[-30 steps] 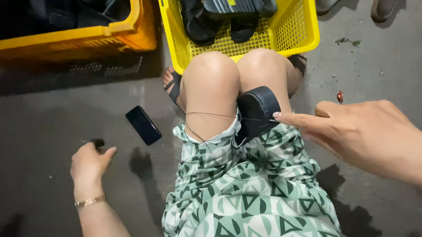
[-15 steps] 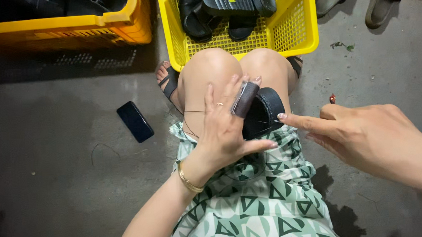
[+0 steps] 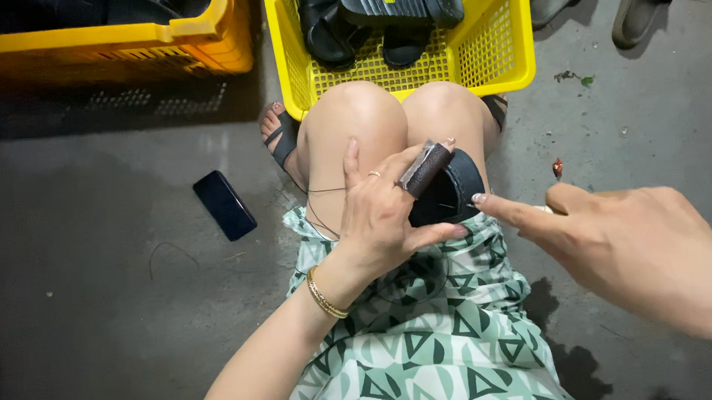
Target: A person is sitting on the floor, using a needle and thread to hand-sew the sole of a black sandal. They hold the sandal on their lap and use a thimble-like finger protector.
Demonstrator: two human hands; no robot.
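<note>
Resting on the lap, the dark sandal upper (image 3: 452, 196) lies just below the knees, and everything else sits around it. The left hand (image 3: 382, 215) grasps it from the left, a brown leather guard (image 3: 424, 169) on one finger. The right hand (image 3: 630, 241) holds nothing I can make out, forefinger stretched to its right edge. Beyond it stands a yellow basket (image 3: 495, 43); a phone (image 3: 224, 205) lies well left.

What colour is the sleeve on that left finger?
Dark brown: the finger sleeve on the left hand looks like leather, seen in the head view.
</note>
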